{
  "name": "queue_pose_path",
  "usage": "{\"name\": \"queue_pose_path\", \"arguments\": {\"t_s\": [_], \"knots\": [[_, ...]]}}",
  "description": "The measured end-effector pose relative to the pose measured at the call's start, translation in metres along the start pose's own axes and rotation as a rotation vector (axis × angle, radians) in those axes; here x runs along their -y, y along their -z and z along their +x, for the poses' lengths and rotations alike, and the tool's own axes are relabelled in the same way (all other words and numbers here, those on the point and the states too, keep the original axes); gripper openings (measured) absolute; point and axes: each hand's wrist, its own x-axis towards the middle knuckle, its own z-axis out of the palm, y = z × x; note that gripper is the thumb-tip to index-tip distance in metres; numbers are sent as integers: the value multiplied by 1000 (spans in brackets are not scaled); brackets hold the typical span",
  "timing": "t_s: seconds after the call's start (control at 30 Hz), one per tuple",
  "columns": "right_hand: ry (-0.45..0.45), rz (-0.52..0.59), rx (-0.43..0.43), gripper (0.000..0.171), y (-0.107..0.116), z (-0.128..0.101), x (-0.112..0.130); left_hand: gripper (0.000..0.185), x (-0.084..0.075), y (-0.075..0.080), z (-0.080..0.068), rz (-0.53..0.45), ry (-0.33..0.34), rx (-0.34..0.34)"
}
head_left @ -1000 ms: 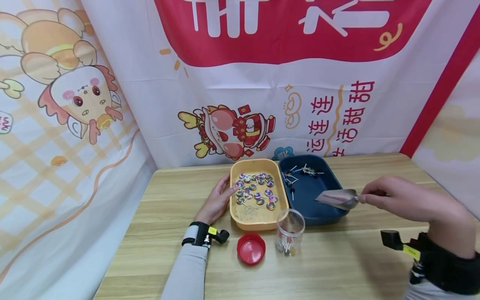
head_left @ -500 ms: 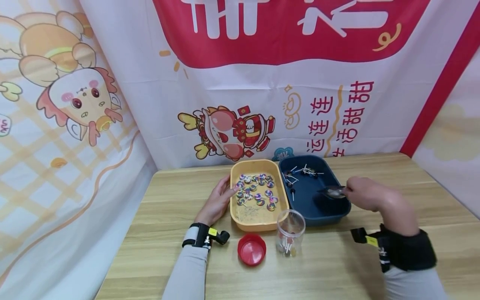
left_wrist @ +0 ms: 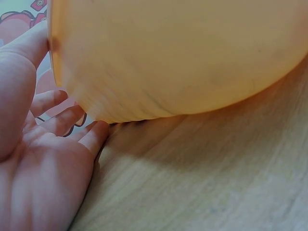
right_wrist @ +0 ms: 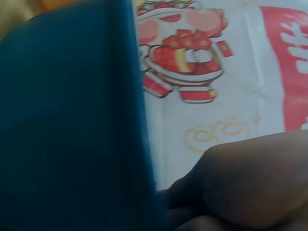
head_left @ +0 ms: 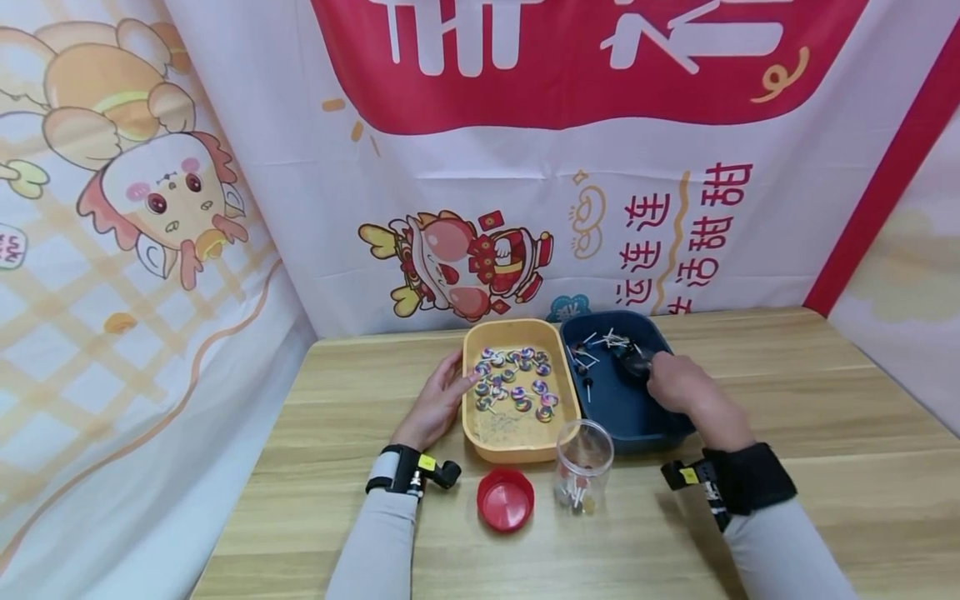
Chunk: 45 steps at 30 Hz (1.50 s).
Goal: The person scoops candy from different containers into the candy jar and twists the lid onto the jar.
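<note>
- A yellow tub (head_left: pixel 517 446) was seen on the counter (head_left: pixel 825 392), with many swirl-coloured lollipops (head_left: pixel 513 385) spread over its far half.
- A blue tub (head_left: pixel 660 433) was set just beside it on the right, touching or nearly so; a few dark lollipops with white sticks (head_left: pixel 600 343) were gathered at its far end.
- A clear jar (head_left: pixel 583 465) was stood upright in front of the two tubs, with a few sticks lying at its bottom.
- A red lid (head_left: pixel 506 498) was laid just left of the jar, apart from it.
- The left hand (head_left: pixel 438 400) was held flat against the yellow tub's left wall, fingers straight and relaxed, fingertips at the rim; nothing was grasped, and the grip was released. In the left wrist view the palm (left_wrist: pixel 43 183) lay on the counter with the fingers against the tub's base.
- The right hand (head_left: pixel 678 385) was reached into the blue tub, its grip closed round the handle of a metal scoop (head_left: pixel 633 360), whose dark tip was seen near the sticks at the far end.
- The right wrist view was blurred: only the blue wall (right_wrist: pixel 72 125) and part of the hand were made out.
</note>
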Motion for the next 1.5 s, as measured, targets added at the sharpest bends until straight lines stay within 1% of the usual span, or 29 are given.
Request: {"name": "queue_pose_path", "arguments": {"t_s": [0.13, 0.23, 0.3, 0.43, 0.5, 0.57, 0.7, 0.83, 0.9, 0.97, 1.17, 1.3, 1.5], "knots": [[19, -19, -58, 17, -11, 11, -4, 74, -1, 0, 0, 2, -2, -1], [45, -37, -85, 18, -16, 16, -5, 75, 0, 1, -1, 5, -1, -4], [56, -45, -84, 19, -19, 19, -4, 76, 1, 2, -1, 2, 0, -7], [31, -8, -6, 19, -22, 22, -3, 76, 2, 3, -1, 0, 0, -13], [8, 34, 53, 18, -24, 22, -4, 77, 2, 3, -1, 0, -1, -12], [1, 66, 93, 19, -26, 22, -6, 77, 1, 2, -1, 2, -1, -11], [10, 106, 126, 26, -27, 19, -8, 76, -1, 1, 0, -1, -8, -3], [45, 140, 152, 36, -26, 17, -10, 75, -2, -1, 1, -1, -6, -4], [50, 176, 181, 38, -25, 16, -10, 74, -1, -1, 1, -1, -4, -5], [47, 211, 210, 37, -25, 16, -11, 75, -1, 0, 0, 1, -3, -3], [27, 273, 287, 25, -16, 6, -12, 77, 2, 0, 0, -2, -10, 4], [11, 338, 336, 25, -6, -3, -10, 79, 1, 0, 0, -6, -13, 2], [26, 439, 387, 21, 5, -13, -13, 76, 0, -1, -1, -4, -10, -4]]}}
